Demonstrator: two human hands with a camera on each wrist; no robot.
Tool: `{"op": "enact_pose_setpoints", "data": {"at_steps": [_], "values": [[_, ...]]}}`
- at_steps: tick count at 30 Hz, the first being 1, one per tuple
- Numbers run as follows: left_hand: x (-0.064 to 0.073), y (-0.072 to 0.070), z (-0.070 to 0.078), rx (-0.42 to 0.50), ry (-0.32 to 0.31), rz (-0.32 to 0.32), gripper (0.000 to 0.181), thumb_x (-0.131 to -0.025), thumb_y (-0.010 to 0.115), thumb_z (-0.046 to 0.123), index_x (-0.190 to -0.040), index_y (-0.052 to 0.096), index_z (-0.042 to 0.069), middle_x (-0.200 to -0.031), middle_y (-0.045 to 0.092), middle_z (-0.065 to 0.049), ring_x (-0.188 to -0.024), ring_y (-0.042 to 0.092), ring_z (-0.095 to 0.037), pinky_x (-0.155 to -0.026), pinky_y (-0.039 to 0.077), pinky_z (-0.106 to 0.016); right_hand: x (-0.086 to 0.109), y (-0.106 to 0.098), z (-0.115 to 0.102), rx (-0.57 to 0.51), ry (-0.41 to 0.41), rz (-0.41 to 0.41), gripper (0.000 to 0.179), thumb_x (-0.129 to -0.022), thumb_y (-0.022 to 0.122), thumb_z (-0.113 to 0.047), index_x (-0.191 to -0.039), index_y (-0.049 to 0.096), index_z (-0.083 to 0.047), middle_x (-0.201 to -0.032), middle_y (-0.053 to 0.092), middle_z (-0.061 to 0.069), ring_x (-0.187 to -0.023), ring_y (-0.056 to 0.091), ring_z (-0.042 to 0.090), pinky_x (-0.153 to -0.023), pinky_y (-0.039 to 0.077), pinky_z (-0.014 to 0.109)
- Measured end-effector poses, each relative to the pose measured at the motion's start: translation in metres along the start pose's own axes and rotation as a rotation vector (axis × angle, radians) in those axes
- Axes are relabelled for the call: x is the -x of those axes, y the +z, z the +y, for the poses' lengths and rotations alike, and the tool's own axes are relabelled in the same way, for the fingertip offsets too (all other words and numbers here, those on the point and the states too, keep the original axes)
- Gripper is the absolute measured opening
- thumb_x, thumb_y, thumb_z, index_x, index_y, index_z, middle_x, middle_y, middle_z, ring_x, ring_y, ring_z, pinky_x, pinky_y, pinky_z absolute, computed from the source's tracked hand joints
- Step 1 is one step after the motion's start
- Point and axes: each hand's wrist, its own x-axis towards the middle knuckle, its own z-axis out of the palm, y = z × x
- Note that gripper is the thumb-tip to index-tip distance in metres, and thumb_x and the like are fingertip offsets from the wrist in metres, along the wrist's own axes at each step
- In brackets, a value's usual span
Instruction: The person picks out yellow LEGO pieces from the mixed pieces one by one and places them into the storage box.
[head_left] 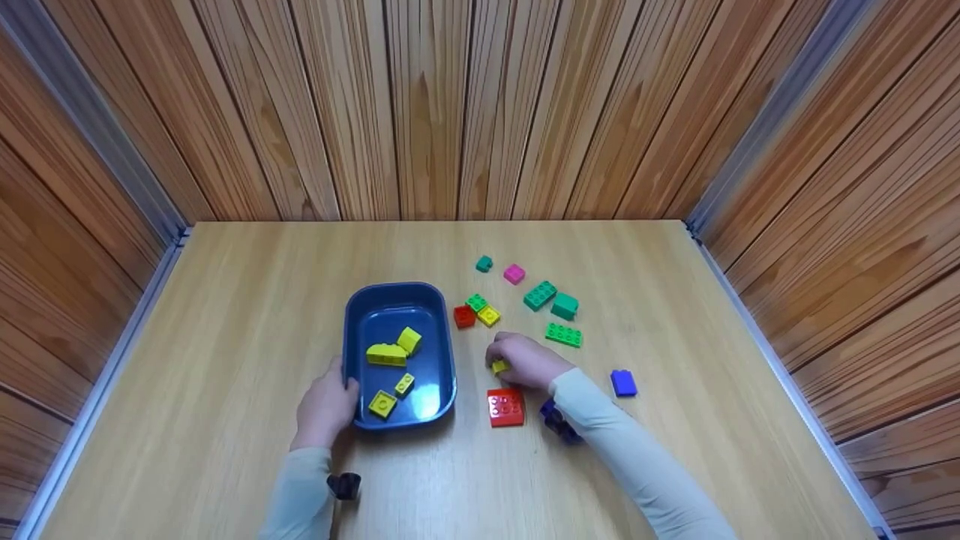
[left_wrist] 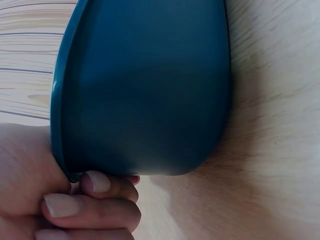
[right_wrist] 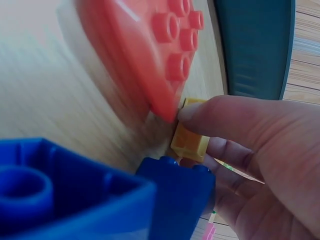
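Note:
My left hand (head_left: 328,405) grips the near left rim of a dark blue tray (head_left: 400,293), its fingers curled at the edge in the left wrist view. Several yellow bricks lie inside the tray, among them a long one (head_left: 386,355) and a square one (head_left: 382,404). To the right of the tray, my right hand (head_left: 529,360) pinches a small yellow brick (right_wrist: 192,142) between thumb and fingers, close over the table. Just nearer than that hand lies a red brick (head_left: 505,407) with studs up. Blue bricks (right_wrist: 177,195) stand beside the hand, partly under the wrist in the head view.
Beyond the right hand lie a small red brick (head_left: 464,316), a yellow brick (head_left: 489,316), several green bricks (head_left: 563,334) and a pink brick (head_left: 514,274). Another blue brick (head_left: 623,383) sits right of the forearm. Wooden walls (head_left: 427,112) enclose the table's back and sides.

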Motion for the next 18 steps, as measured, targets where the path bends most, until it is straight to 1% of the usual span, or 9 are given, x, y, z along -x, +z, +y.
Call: {"op": "enact_pose_setpoints", "data": {"at_steps": [4, 7, 10, 12, 14, 18], "values": [[0.0, 0.0, 0.001, 0.013, -0.021, -0.017, 0.048, -0.1, 0.042, 0.019, -0.144, 0.032, 0.002, -0.123, 0.056, -0.027, -0.091, 0.058, -0.031, -0.08, 0.048, -0.048, 0.0, -0.002, 0.0, -0.003, 0.002, -0.004, 0.024, -0.083, 0.075, -0.01, -0.105, 0.071, -0.018, -0.096, 0.058, -0.004, -0.085, 0.054, 0.013, -0.08, 0.05, 0.028], [0.0, 0.0, 0.001, 0.021, -0.024, -0.02, 0.05, -0.101, 0.041, 0.019, -0.146, 0.03, 0.002, -0.127, 0.054, -0.028, -0.095, 0.058, -0.033, -0.084, 0.047, -0.049, 0.0, -0.003, 0.0, 0.002, -0.005, 0.001, 0.023, -0.083, 0.074, -0.01, -0.105, 0.071, -0.018, -0.095, 0.058, -0.004, -0.085, 0.054, 0.013, -0.079, 0.049, 0.028], [0.001, 0.0, 0.0, 0.007, 0.001, 0.0, 0.047, -0.1, 0.043, 0.017, -0.143, 0.033, 0.0, -0.124, 0.055, -0.029, -0.096, 0.059, -0.035, -0.085, 0.047, -0.053, 0.0, -0.005, 0.0, 0.017, -0.013, 0.007, 0.023, -0.083, 0.074, -0.009, -0.104, 0.071, -0.017, -0.095, 0.057, -0.005, -0.085, 0.054, 0.013, -0.08, 0.05, 0.028], [0.001, 0.0, 0.0, -0.001, 0.018, 0.013, 0.045, -0.099, 0.043, 0.016, -0.14, 0.036, -0.001, -0.122, 0.056, -0.03, -0.095, 0.06, -0.035, -0.085, 0.046, -0.054, 0.0, -0.007, 0.001, 0.028, -0.013, 0.01, 0.023, -0.083, 0.073, -0.009, -0.104, 0.071, -0.017, -0.095, 0.057, -0.005, -0.085, 0.054, 0.013, -0.08, 0.049, 0.028], [0.001, 0.0, -0.001, -0.005, 0.028, 0.022, 0.042, -0.099, 0.044, 0.016, -0.137, 0.039, -0.001, -0.118, 0.059, -0.029, -0.09, 0.06, -0.034, -0.082, 0.048, -0.053, 0.001, -0.009, 0.001, 0.027, -0.011, 0.011, 0.023, -0.084, 0.073, -0.009, -0.106, 0.071, -0.016, -0.096, 0.057, -0.005, -0.086, 0.055, 0.013, -0.081, 0.05, 0.028], [0.0, 0.0, 0.0, 0.008, 0.02, 0.015, 0.042, -0.099, 0.043, 0.017, -0.137, 0.038, 0.0, -0.117, 0.059, -0.028, -0.087, 0.06, -0.032, -0.081, 0.048, -0.052, 0.002, -0.015, 0.002, 0.007, 0.001, 0.024, 0.025, -0.084, 0.073, -0.011, -0.109, 0.07, -0.016, -0.099, 0.058, -0.005, -0.089, 0.056, 0.013, -0.082, 0.05, 0.03]]}}
